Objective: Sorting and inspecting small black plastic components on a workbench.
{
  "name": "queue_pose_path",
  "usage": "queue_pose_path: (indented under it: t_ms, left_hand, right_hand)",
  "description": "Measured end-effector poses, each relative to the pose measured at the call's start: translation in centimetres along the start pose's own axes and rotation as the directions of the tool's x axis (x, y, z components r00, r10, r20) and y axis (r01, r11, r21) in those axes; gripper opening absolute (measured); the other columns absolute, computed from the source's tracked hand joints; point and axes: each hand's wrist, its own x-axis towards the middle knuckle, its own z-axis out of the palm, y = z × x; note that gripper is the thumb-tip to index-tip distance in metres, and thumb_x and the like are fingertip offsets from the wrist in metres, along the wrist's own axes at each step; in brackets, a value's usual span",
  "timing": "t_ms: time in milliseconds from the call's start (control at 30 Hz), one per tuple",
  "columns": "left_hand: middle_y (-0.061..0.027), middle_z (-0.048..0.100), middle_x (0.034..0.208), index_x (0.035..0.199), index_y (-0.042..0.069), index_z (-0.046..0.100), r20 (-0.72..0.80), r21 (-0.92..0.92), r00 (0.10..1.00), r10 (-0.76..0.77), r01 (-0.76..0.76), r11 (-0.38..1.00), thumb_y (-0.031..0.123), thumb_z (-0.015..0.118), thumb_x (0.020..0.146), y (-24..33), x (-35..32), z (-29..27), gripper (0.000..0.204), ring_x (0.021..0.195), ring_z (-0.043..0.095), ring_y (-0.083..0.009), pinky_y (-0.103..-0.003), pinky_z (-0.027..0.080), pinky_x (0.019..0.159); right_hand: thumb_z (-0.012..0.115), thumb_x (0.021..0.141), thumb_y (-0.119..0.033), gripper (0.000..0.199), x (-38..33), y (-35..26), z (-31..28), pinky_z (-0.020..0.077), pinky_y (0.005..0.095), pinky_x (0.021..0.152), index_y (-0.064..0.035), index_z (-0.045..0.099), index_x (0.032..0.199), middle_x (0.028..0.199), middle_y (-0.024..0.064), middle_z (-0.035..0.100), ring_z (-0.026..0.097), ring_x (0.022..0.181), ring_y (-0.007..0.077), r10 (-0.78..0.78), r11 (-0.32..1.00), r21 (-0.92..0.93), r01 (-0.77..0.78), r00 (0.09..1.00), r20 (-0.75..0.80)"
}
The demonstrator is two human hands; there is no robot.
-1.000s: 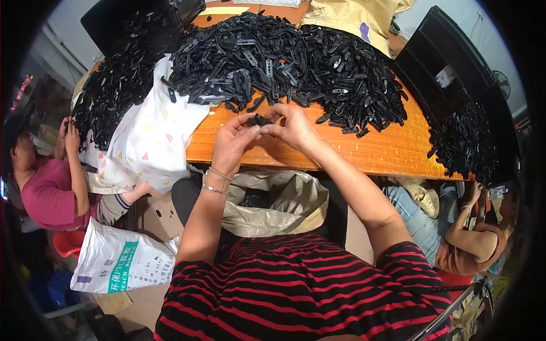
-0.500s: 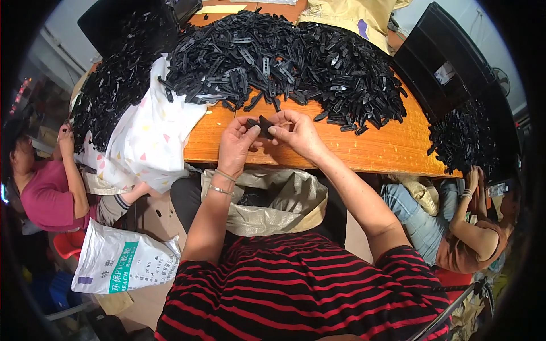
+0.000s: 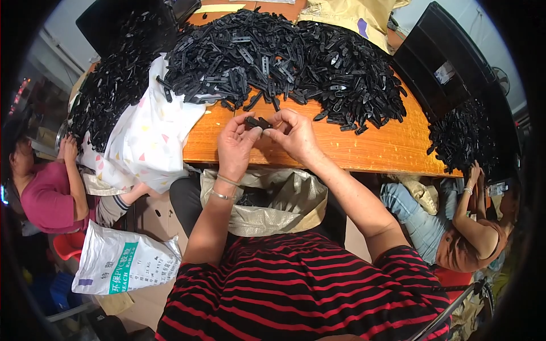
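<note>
the small black parts (image 3: 257, 122) are over the near part of the wooden table (image 3: 352, 152), pinched in the fingertips of your left hand (image 3: 234, 145) and your right hand (image 3: 297, 138). beyond them spreads a heap of black pieces (image 3: 239, 57), with a patterned white cloth (image 3: 142, 136) to its left; an open sack (image 3: 264, 220) sits between your legs.

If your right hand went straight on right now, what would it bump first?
The right hand would probably meet the small black pieces, then the left hand; depth is unclear here.
</note>
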Motion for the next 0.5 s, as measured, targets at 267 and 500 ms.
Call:
queue_pose_path:
  t_ms: [267,500]
  left_hand:
    - [-0.006,0.063,0.103,0.119,-0.003,0.052,-0.025,0.252,0.972,0.232,-0.218,0.943,-0.005,0.061,0.085,1.7,-2.1,2.6,0.034,0.089,0.059,-0.0089,-0.022,0.049,0.082]
    - [-0.0048,0.062,0.098,0.114,-0.003,0.055,-0.031,0.224,0.981,0.191,-0.179,0.958,-0.003,0.061,0.087,1.1,-2.4,2.2,0.028,0.085,0.06,-0.0086,-0.021,0.049,0.078]
  right_hand:
    - [0.076,0.073,0.001,0.033,-0.9,-1.0,0.8,0.0512,0.0231,0.064,0.0006,0.057,0.1,0.081,0.003,0.057,0.058,0.068,0.0093,-0.13,0.988,-0.096,0.122,0.988,-0.085]
    - [0.074,0.076,-0.001,0.033,-1.3,0.6,1.5,0.0515,0.0241,0.07,0.0031,0.055,0.103,0.089,0.0064,0.063,0.06,0.077,0.0089,0.111,0.961,0.237,-0.14,0.985,0.131]
